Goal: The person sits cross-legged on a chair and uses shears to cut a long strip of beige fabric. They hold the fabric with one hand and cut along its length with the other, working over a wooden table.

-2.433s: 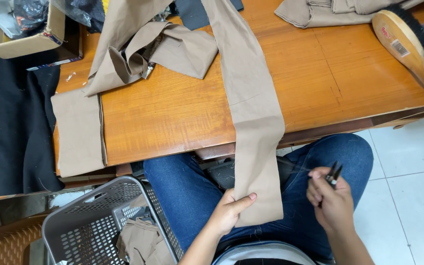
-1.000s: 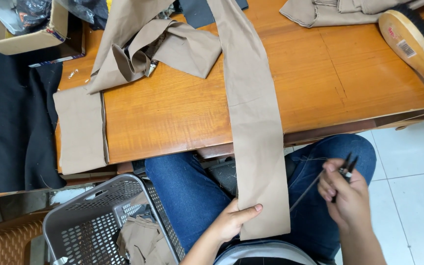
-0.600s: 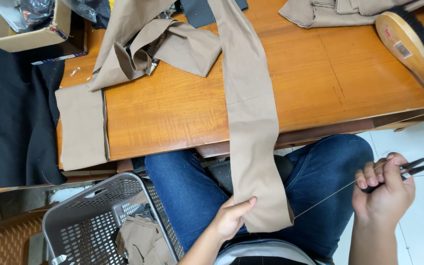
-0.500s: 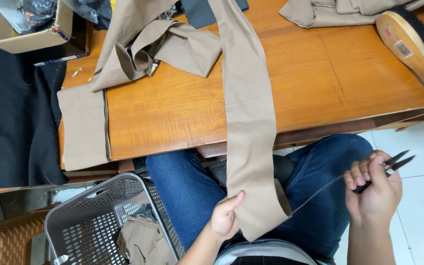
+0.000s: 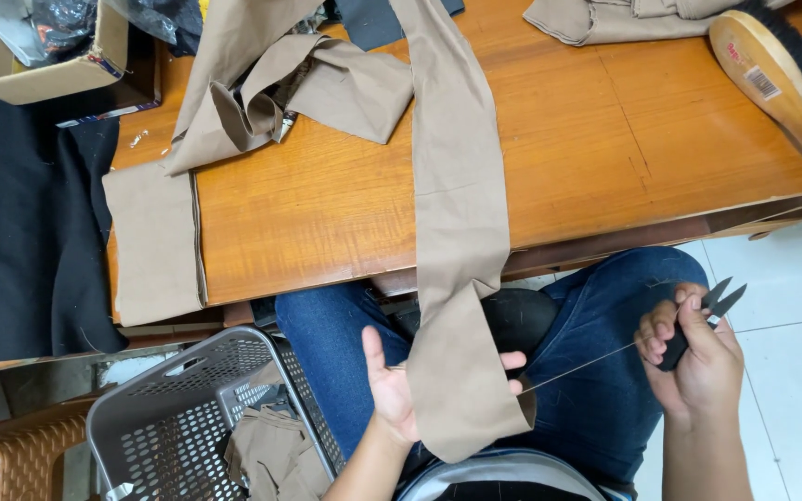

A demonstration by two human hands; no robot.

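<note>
Two hands are at work below the edge of a wooden surface (image 5: 327, 213) whose orange-brown top carries most of the clutter we see. On it lie a crumpled heap of tan cloth (image 5: 271, 83), another folded tan piece (image 5: 605, 14) at the far edge, a cardboard box (image 5: 39, 65) at the far left corner, and a wooden brush (image 5: 772, 65) with black bristles at the right. A flat tan panel (image 5: 155, 241) hangs over the near left edge, next to black cloth (image 5: 20, 232) draped down that side. Beneath the surface stands a grey plastic basket (image 5: 178, 417) with more tan cloth inside it, and pale floor tiles (image 5: 791, 371) show at the right. We sit in blue jeans (image 5: 605, 390), and a long tan strip (image 5: 461, 241) runs from the far side of the surface, over its near edge and down onto our lap. Our left hand (image 5: 401, 390) lies under the strip's lower end, fingers spread behind the cloth and thumb out to the left, supporting it rather than pinching it. Our right hand (image 5: 698, 362) is well apart to the right, its grip closed around small black thread snips (image 5: 703, 315) with the blades pointing up and away. A thin thread (image 5: 577, 364) stretches taut from the strip's lower right edge to that hand.
</note>
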